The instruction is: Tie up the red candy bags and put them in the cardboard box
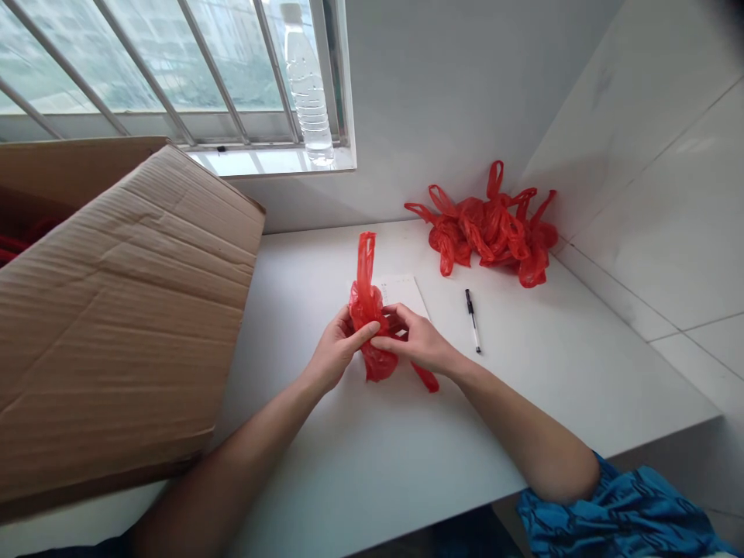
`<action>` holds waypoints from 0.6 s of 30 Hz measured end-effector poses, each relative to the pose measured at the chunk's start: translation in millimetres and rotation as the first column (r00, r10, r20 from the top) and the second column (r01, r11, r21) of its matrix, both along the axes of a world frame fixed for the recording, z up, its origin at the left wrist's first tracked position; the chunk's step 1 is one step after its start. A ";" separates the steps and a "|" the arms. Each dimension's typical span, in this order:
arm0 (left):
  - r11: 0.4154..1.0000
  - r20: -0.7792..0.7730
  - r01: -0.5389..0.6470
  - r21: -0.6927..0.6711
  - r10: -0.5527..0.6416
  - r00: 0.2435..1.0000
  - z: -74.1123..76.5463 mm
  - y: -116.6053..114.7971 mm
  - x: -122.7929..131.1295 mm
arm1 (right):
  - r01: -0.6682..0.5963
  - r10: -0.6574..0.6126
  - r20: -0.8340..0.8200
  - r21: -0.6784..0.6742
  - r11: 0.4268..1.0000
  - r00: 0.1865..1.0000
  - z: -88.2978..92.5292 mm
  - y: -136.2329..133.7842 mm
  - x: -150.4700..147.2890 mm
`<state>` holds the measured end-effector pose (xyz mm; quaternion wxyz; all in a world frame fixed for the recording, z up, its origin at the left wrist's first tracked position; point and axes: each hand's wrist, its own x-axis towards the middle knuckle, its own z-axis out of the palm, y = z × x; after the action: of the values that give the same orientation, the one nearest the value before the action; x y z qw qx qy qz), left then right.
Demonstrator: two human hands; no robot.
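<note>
Filling the left of the frame, a cardboard box [128,310] held red material [26,240] at its far edge, too shadowed to make out. At upper centre-left, a clear bottle [307,85] stood upright on the window sill [256,163]. From the lower left, the left arm [244,457] slanted up to the left hand [337,345], its thumb laid across the front of a red plastic bag [367,298], its grip closed on it. The bag was at the centre of the frame, over the bench [325,480]. It was gathered into a narrow bundle, seemingly only part-done: a strap [366,252] stood up loose and a strip [425,378] trailed at lower right, both left untucked. The right hand [421,341] came in from the lower right, elbow bent, thumb and fingers pinching the bundle's right side, its grip nearly closed. Paper [407,288] lay beyond, partly covered. Farther right rested a pen [472,322]; at upper right sat a heap of bunched red bags [494,229], whether knotted could not be told.
</note>
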<state>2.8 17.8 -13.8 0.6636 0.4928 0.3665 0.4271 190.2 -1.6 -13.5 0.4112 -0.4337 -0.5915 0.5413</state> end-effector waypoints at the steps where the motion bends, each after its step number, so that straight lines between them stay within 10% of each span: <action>1: 1.000 0.014 0.016 -0.011 -0.016 1.000 0.3 -0.3 0.1 | 0.002 -0.001 -0.019 0.007 1.000 1.000 0.4 -0.7 -2.1; 11: 0.975 -0.093 -0.219 0.045 0.222 0.971 -5.1 5.4 -5.2 | 0.075 -0.230 -0.490 -0.316 0.946 0.841 -4.8 13.2 9.2; 18: 0.997 -0.130 0.056 -0.051 -0.062 0.990 3.0 -3.1 1.3 | 0.100 -0.242 -0.526 -0.284 0.954 0.815 -5.5 13.1 8.1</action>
<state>4.1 14.7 -10.8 0.6617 0.5148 0.4046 0.3653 198.3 11.5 -18.9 0.5560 -0.3564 -0.3340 0.6725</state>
